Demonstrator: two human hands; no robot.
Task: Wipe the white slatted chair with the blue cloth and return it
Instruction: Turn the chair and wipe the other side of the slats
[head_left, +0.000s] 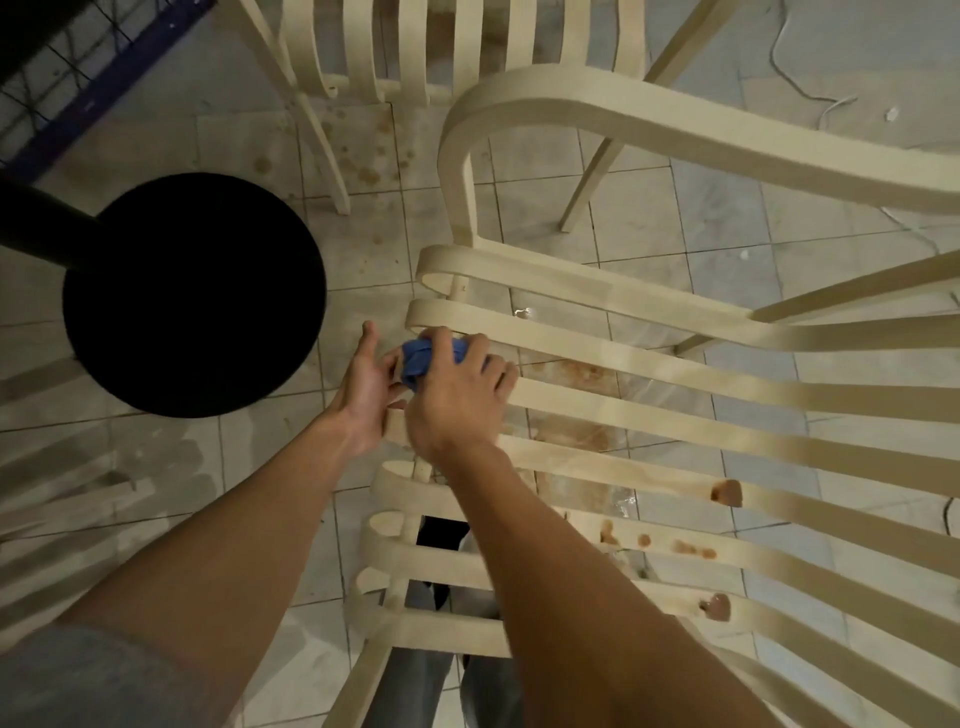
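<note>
Both forearms reach forward over the near end of the white slatted chair (675, 364). The right hand (457, 395) is palm down, its fingers (477, 347) curled over the bunched blue cloth (415, 362), pressing it against the end of a seat slat. The left hand (363, 387) stands on edge just beside it, fingers loosely straight, its fingertips touching the cloth. Brown stains mark nearer slats and the tiled floor (727, 218).

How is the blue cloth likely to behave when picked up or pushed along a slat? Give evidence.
Probably floppy: the blue cloth sits bunched in folds under the right hand. Likely light, since it fits within that one grip. It may slide readily on the smooth chair slat, not roll.
</note>
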